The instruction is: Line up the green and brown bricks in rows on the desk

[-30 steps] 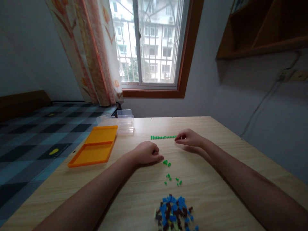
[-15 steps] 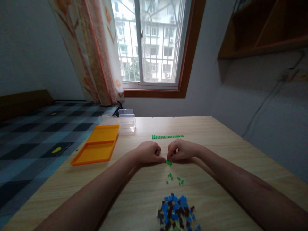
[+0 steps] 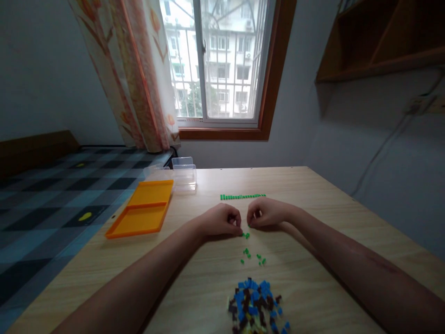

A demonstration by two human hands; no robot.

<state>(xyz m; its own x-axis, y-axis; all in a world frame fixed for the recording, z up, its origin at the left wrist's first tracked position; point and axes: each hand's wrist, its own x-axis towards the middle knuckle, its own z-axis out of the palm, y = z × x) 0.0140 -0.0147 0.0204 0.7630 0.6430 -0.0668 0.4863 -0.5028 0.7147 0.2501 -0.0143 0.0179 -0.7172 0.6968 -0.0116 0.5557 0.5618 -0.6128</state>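
My right hand (image 3: pixel 267 211) is closed in a pinch, with a tiny green building brick showing at its fingertips just above the tabletop. Across a narrow gap, my left hand (image 3: pixel 220 220) has thumb and fingertips pressed together; whether anything is between them is hidden. Right by the left fingertips lies a small cluster of green bricks (image 3: pixel 246 235). Nearer to me, more loose green bricks (image 3: pixel 247 253) are scattered in two small groups. Beyond both hands runs a straight row of green bricks (image 3: pixel 239 197), taller pieces at its left end.
A mixed pile of blue, dark brown and pale bricks (image 3: pixel 253 308) lies at the near edge of view. On the table's left sits an open orange tray (image 3: pixel 142 220), with clear plastic boxes (image 3: pixel 184 177) behind it. A checked bed (image 3: pixel 45 195) adjoins the table.
My right hand has drawn slightly up and right, away from the green cluster, with a green brick. The left fingertips stay beside the cluster, and the gap between the hands is wider.
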